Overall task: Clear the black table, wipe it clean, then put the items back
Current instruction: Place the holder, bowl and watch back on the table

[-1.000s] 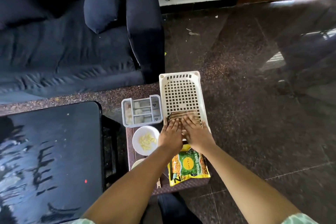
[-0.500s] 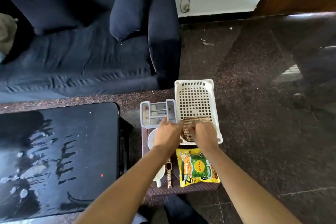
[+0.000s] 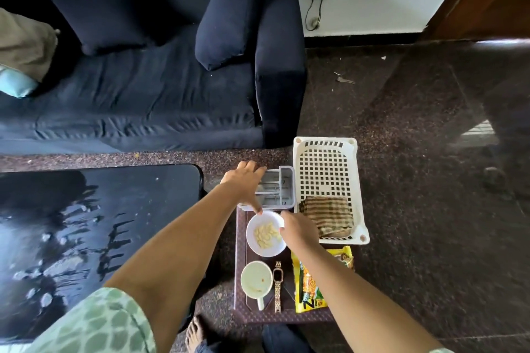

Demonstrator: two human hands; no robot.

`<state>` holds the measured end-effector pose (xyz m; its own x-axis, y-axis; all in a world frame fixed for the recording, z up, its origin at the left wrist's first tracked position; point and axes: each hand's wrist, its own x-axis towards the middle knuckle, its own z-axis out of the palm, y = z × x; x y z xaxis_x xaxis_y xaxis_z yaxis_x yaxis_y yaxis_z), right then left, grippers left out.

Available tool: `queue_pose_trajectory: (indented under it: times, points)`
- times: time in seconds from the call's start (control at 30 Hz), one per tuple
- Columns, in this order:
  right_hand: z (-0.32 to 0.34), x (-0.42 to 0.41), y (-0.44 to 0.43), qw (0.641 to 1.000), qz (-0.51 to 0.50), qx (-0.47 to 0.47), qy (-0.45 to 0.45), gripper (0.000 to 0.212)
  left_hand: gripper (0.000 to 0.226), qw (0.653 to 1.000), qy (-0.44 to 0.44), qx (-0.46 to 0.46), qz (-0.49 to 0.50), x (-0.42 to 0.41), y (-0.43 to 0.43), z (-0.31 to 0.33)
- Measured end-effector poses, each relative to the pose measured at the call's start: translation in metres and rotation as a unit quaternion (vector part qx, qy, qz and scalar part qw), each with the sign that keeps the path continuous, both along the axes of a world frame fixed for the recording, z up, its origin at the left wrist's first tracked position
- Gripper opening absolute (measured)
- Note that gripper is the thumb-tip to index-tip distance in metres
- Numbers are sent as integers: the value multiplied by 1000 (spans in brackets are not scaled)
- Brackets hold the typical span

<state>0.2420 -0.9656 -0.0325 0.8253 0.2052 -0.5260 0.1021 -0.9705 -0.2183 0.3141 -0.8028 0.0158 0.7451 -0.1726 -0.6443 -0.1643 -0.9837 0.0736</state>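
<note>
The black tabletop [image 3: 94,223] looks wet — returned items could slip. Left hand [image 3: 243,183] clasps the grey organiser [image 3: 279,189]; right hand [image 3: 298,228] pinches the bowl [image 3: 265,233].

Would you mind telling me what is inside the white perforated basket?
The white perforated basket holds a folded brown checked cloth at its near end; the rest shows bare mesh. Anything beneath the cloth is covered.

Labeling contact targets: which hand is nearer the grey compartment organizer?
Left. The left hand lies over the grey compartment organizer's left end, fingers spread across it. The right hand is nearer the person, at the white bowl's right rim.
</note>
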Motion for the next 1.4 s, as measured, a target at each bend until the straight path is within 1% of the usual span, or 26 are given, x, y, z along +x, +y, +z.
queue_pose_trajectory:
  times: [0.07, 0.17, 0.3, 0.4, 0.53, 0.6, 0.67, 0.8, 0.97, 1.1, 1.17, 1.4]
  points:
    - [-3, 3, 1, 1000, -8, 0, 0, 16, 117, 1000, -8, -12, 4, -2, 0, -1]
    - [0, 8, 4, 1000, -20, 12, -2, 14, 115, 998, -45, -29, 13, -8, 16, 5]
    - [14, 13, 19, 999, -22, 19, -17, 17, 117, 991, -114, -49, 49, -22, 68, 27]
    - [31, 15, 48, 998, -5, 42, -36, 18, 119, 982, -160, -60, 75, -41, 126, 49]
    - [59, 14, 137, 996, 30, 71, -41, 20, 120, 973, -191, -49, 120, -84, 243, 81]
    - [67, 7, 196, 995, 59, 65, -37, 21, 118, 971, -190, -32, 141, -113, 310, 89]
    - [71, -3, 254, 995, 68, 74, -29, 20, 117, 972, -175, -11, 160, -140, 376, 92]
    - [60, -40, 395, 992, 51, 114, -1, 17, 118, 972, -138, 36, 188, -184, 538, 89]
    - [32, -89, 539, 991, 21, 129, 33, 12, 119, 969, -124, 52, 207, -225, 698, 64]
    - [19, -116, 598, 986, -22, 151, 65, 12, 121, 968, -136, 53, 205, -243, 758, 41]
    - [5, -121, 637, 985, -32, 157, 63, 15, 121, 968, -136, 52, 204, -246, 791, 22]
    - [-31, -131, 699, 988, -26, 147, 30, 10, 118, 980, -119, 24, 158, -232, 835, -33]
